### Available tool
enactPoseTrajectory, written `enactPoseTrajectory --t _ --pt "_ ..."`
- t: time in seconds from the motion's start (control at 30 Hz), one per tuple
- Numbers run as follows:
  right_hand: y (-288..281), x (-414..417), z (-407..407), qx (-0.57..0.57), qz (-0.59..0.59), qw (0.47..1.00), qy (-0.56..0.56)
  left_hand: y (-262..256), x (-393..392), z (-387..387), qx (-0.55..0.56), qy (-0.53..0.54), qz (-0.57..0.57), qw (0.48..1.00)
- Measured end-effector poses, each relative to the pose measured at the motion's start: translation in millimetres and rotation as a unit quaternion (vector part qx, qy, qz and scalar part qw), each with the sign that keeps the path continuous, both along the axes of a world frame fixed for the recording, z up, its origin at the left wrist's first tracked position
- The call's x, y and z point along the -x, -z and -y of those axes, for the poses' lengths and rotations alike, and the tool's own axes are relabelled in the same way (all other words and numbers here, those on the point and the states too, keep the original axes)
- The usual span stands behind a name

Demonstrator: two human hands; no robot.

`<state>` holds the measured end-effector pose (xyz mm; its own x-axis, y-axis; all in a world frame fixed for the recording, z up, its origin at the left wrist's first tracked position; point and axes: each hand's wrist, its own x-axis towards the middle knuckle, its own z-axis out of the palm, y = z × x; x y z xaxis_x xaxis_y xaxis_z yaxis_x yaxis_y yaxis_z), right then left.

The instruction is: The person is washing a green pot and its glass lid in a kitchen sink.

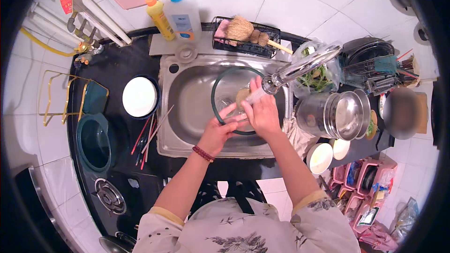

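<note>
Water runs from the chrome faucet (299, 65) onto my hands over the stainless steel sink (163, 88). A clear round bowl or lid with a dark green rim (213, 93) is in the sink beneath them. My left hand (219, 131) lies across the near part of that rim, fingers spread; whether it grips the rim is unclear. My right hand (263, 112) is inside the ring in the stream, its fingers extended and the thumb towards the left hand. A small brownish round item (242, 96) shows beside the right fingers, partly hidden by water; I cannot tell whether it is held.
Left of the sink are a stack of white plates (140, 96), chopsticks (151, 140) and a dark green basin (94, 144). Steel pots (313, 116), white bowls (319, 158) and a bag of leafy greens (314, 73) stand right. A wire basket (246, 47) with a brush sits behind.
</note>
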<state>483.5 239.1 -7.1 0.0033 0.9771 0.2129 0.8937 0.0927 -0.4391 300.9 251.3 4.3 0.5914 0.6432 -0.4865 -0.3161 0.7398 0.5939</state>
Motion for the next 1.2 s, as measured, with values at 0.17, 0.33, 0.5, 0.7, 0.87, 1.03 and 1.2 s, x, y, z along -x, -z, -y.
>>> enactPoseTrajectory --t 0.17,0.33,0.5,0.7,0.87,1.03,1.2 --pt "-3.5 30.4 -19.8 0.045 -0.081 0.991 -0.098 15.4 15.2 -14.8 0.001 -0.023 -0.026 0.999" --pt "-24.1 42.1 3.2 0.070 -0.094 0.972 -0.205 41.9 30.8 -15.0 -0.024 0.033 -0.006 0.999" --pt "-15.9 44.4 -26.2 0.034 -0.092 0.974 -0.203 27.2 23.6 -16.8 -0.008 0.013 -0.005 1.000" --pt "27.3 15.9 -56.8 -0.026 -0.101 0.994 -0.015 7.3 21.0 -20.1 -0.032 0.004 -0.039 0.999" --pt "25.3 16.8 -32.0 0.027 -0.044 0.999 -0.010 16.3 25.5 -17.8 -0.058 -0.002 -0.009 0.998" --pt "3.3 48.5 22.6 0.072 -0.075 0.990 -0.099 21.5 27.9 -24.9 0.003 -0.063 -0.015 0.998" --pt "12.3 11.1 16.1 0.147 -0.009 0.987 -0.061 28.0 28.8 -22.4 -0.023 -0.042 0.010 0.999"
